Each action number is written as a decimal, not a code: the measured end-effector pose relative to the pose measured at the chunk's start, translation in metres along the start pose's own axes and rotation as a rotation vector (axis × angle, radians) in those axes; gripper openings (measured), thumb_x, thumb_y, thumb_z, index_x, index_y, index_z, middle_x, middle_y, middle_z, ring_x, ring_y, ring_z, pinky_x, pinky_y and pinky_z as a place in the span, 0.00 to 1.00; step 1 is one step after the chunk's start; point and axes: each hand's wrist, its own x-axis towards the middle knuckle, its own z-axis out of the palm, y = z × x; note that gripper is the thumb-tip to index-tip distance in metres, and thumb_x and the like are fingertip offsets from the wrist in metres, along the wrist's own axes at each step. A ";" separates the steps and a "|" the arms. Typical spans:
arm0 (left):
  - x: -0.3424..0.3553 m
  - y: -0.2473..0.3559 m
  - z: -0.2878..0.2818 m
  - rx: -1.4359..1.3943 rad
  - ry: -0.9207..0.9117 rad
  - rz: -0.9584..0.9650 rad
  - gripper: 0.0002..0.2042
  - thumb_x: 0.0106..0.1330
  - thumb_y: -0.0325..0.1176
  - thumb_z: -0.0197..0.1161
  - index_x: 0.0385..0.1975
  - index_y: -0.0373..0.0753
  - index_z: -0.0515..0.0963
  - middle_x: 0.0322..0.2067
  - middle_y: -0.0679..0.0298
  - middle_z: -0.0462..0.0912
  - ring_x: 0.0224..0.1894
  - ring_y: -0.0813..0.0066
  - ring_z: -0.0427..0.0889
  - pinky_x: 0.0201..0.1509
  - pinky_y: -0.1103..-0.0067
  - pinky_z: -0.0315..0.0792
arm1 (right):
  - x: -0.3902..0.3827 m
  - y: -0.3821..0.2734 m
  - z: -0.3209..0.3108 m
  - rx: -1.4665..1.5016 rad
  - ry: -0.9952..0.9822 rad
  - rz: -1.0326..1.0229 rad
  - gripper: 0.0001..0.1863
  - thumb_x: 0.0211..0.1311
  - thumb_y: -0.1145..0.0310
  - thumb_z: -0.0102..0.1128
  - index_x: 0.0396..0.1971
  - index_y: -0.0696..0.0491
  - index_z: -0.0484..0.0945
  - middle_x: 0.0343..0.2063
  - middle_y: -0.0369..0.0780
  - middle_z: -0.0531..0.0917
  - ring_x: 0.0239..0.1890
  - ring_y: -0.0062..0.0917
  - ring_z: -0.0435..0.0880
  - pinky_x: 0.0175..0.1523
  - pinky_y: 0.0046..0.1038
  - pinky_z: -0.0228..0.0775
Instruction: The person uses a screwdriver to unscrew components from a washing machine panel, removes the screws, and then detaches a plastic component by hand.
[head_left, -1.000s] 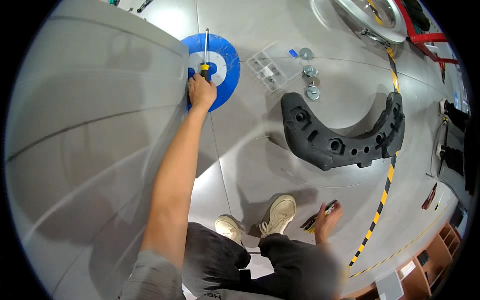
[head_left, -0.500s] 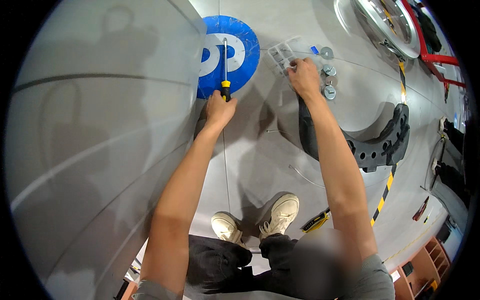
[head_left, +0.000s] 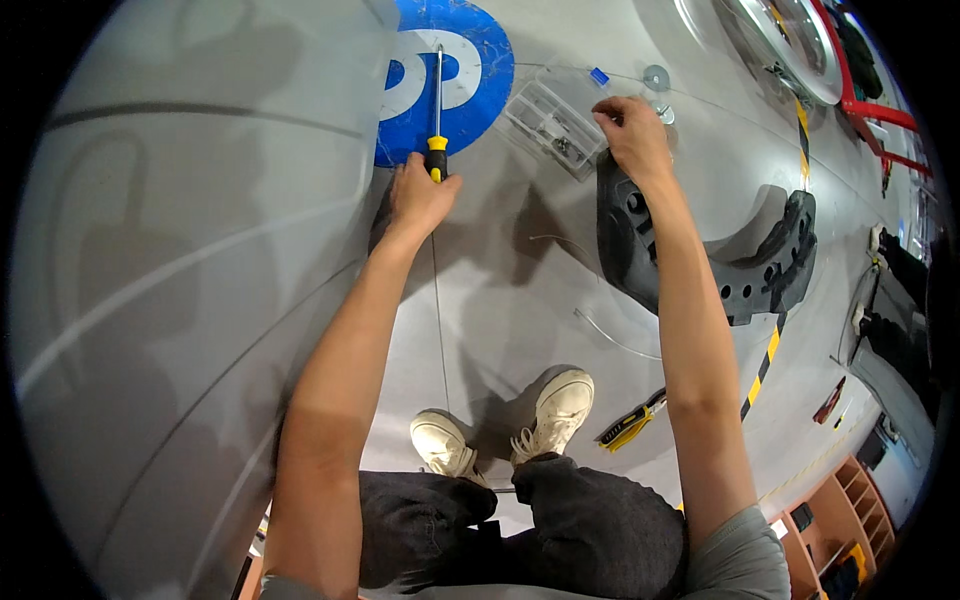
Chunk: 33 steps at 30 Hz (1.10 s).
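My left hand is closed round the black and yellow handle of a screwdriver. Its long shaft points away from me over a round blue floor marking. Beside a clear plastic compartment box, my right hand is raised with thumb and fingers pinched together. Whatever they may hold is too small to make out. Small metal pieces lie in the box's near compartments. Just past the right hand are a flat grey disc and a shiny round metal part, partly hidden.
A curved black part with holes lies under my right forearm. A large grey panel borders my left. Cable ties and a yellow-black hand tool lie nearer my shoes. A round door ring sits far right by a red frame.
My right hand has come out of the compartment box and moved slightly right, uncovering its near compartments. My left hand still grips the screwdriver. The whole view has shifted a little.
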 end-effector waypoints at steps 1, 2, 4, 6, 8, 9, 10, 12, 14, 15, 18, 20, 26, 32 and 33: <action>0.000 0.001 -0.001 0.009 -0.013 -0.001 0.29 0.54 0.42 0.67 0.52 0.28 0.70 0.47 0.42 0.76 0.52 0.45 0.76 0.58 0.60 0.69 | 0.002 -0.002 0.003 -0.009 -0.023 -0.040 0.10 0.59 0.65 0.62 0.37 0.52 0.86 0.37 0.46 0.84 0.42 0.41 0.83 0.48 0.38 0.74; -0.001 0.002 -0.001 0.017 -0.020 -0.008 0.30 0.54 0.42 0.67 0.52 0.28 0.69 0.48 0.42 0.76 0.52 0.45 0.76 0.58 0.60 0.69 | 0.002 -0.003 0.005 -0.041 -0.042 -0.044 0.10 0.58 0.65 0.62 0.37 0.51 0.86 0.37 0.45 0.83 0.42 0.42 0.83 0.48 0.39 0.74; -0.002 0.004 -0.001 0.035 -0.011 -0.006 0.30 0.55 0.43 0.67 0.53 0.28 0.69 0.48 0.42 0.75 0.53 0.45 0.75 0.58 0.60 0.69 | 0.005 -0.006 0.011 -0.097 -0.068 -0.064 0.09 0.58 0.65 0.63 0.37 0.49 0.87 0.38 0.44 0.83 0.43 0.42 0.82 0.49 0.39 0.74; -0.002 0.006 -0.002 0.036 -0.008 -0.012 0.30 0.55 0.43 0.67 0.53 0.28 0.68 0.49 0.42 0.75 0.53 0.45 0.75 0.58 0.60 0.69 | 0.008 -0.008 0.014 -0.132 -0.116 -0.080 0.09 0.58 0.66 0.63 0.38 0.48 0.86 0.38 0.43 0.83 0.44 0.42 0.82 0.49 0.39 0.74; -0.003 0.008 -0.002 0.037 -0.016 -0.019 0.30 0.56 0.43 0.67 0.53 0.28 0.68 0.49 0.42 0.74 0.54 0.45 0.75 0.58 0.60 0.69 | 0.009 -0.010 0.016 -0.184 -0.151 -0.120 0.09 0.59 0.66 0.62 0.38 0.48 0.86 0.38 0.43 0.82 0.45 0.42 0.81 0.49 0.40 0.74; -0.004 0.008 -0.003 0.036 -0.027 -0.027 0.30 0.56 0.43 0.67 0.54 0.28 0.68 0.49 0.42 0.74 0.54 0.45 0.75 0.58 0.60 0.69 | 0.009 -0.011 0.017 -0.219 -0.162 -0.152 0.09 0.59 0.66 0.62 0.37 0.48 0.86 0.37 0.43 0.82 0.46 0.42 0.81 0.49 0.40 0.74; -0.004 0.009 -0.003 0.038 -0.027 -0.033 0.30 0.56 0.43 0.67 0.54 0.28 0.68 0.49 0.42 0.74 0.54 0.45 0.75 0.59 0.60 0.69 | 0.009 -0.012 0.018 -0.254 -0.173 -0.185 0.09 0.59 0.66 0.62 0.37 0.48 0.86 0.37 0.43 0.82 0.46 0.42 0.81 0.49 0.41 0.74; -0.005 0.010 -0.004 0.035 0.012 -0.020 0.29 0.54 0.43 0.67 0.51 0.28 0.71 0.47 0.42 0.78 0.52 0.46 0.78 0.55 0.61 0.70 | 0.010 -0.015 0.020 -0.271 -0.170 -0.252 0.08 0.58 0.67 0.62 0.35 0.50 0.86 0.36 0.43 0.82 0.45 0.42 0.81 0.49 0.41 0.74; -0.006 0.010 -0.004 0.039 0.033 -0.018 0.28 0.53 0.43 0.67 0.49 0.28 0.72 0.45 0.42 0.80 0.50 0.46 0.79 0.54 0.61 0.70 | 0.012 -0.017 0.022 -0.283 -0.172 -0.322 0.07 0.57 0.67 0.62 0.33 0.51 0.85 0.36 0.43 0.82 0.45 0.42 0.81 0.48 0.41 0.74; -0.006 0.010 -0.004 0.041 0.028 -0.022 0.28 0.53 0.43 0.67 0.49 0.28 0.72 0.45 0.42 0.80 0.51 0.46 0.79 0.54 0.61 0.70 | 0.014 -0.017 0.022 -0.290 -0.174 -0.356 0.07 0.57 0.68 0.62 0.32 0.52 0.84 0.37 0.44 0.82 0.45 0.42 0.81 0.48 0.41 0.74; -0.007 0.010 -0.004 0.057 0.019 -0.011 0.28 0.54 0.42 0.67 0.49 0.27 0.72 0.46 0.41 0.79 0.51 0.46 0.79 0.55 0.61 0.70 | 0.021 -0.017 0.024 -0.343 -0.224 -0.417 0.06 0.55 0.69 0.61 0.30 0.55 0.83 0.36 0.44 0.82 0.44 0.43 0.81 0.47 0.41 0.74; -0.006 0.010 -0.004 0.065 0.016 -0.003 0.28 0.54 0.42 0.67 0.49 0.27 0.71 0.46 0.41 0.79 0.52 0.45 0.78 0.56 0.60 0.70 | 0.026 -0.018 0.025 -0.392 -0.273 -0.436 0.06 0.56 0.69 0.61 0.31 0.55 0.82 0.36 0.43 0.81 0.44 0.42 0.81 0.47 0.41 0.74; 0.000 0.007 -0.001 0.088 0.019 -0.006 0.30 0.55 0.43 0.67 0.51 0.27 0.70 0.48 0.40 0.78 0.54 0.44 0.77 0.58 0.60 0.69 | 0.027 -0.021 0.014 -0.293 -0.291 -0.345 0.07 0.59 0.69 0.62 0.34 0.56 0.82 0.37 0.42 0.82 0.42 0.38 0.82 0.47 0.36 0.75; 0.001 0.001 -0.005 -0.166 -0.028 -0.062 0.26 0.56 0.42 0.65 0.48 0.28 0.70 0.40 0.48 0.79 0.39 0.56 0.81 0.43 0.65 0.74 | 0.005 -0.030 -0.015 0.728 -0.247 0.278 0.08 0.63 0.74 0.63 0.37 0.63 0.79 0.33 0.41 0.84 0.35 0.22 0.85 0.40 0.24 0.77; -0.001 0.004 -0.010 -0.353 -0.060 -0.130 0.24 0.56 0.41 0.65 0.45 0.29 0.71 0.35 0.51 0.79 0.34 0.61 0.80 0.37 0.68 0.74 | -0.001 -0.035 -0.023 0.862 -0.255 0.256 0.09 0.63 0.73 0.63 0.37 0.64 0.79 0.33 0.41 0.84 0.35 0.23 0.85 0.41 0.24 0.77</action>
